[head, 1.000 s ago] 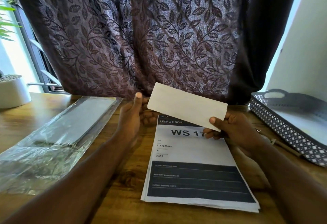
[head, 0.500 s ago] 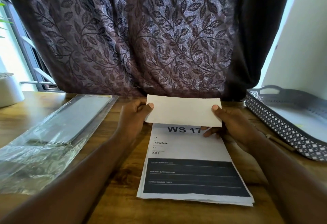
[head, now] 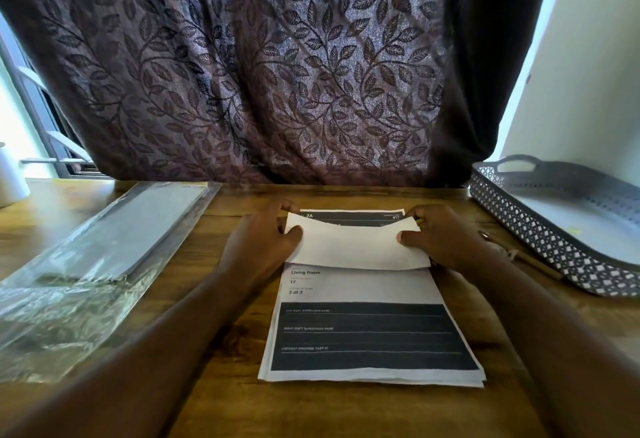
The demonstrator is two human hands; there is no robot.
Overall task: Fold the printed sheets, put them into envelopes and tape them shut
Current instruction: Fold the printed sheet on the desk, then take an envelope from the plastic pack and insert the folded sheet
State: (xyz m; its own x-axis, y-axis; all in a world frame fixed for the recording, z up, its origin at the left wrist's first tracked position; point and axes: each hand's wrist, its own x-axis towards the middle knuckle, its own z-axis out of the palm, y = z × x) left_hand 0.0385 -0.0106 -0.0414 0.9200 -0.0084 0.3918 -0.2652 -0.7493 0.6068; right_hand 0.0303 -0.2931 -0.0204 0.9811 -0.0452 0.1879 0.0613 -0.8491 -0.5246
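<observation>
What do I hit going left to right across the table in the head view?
white pot at the edge → plastic packet → left hand → held white paper → right hand → grey lattice tray. Left out: printed stack, since it spans both hands.

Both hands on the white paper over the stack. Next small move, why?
Probably press the white paper flat onto the printed stack: left hand and right hand pinch its ends, and its top edge bows up, so it isn't creased flat yet.
</observation>
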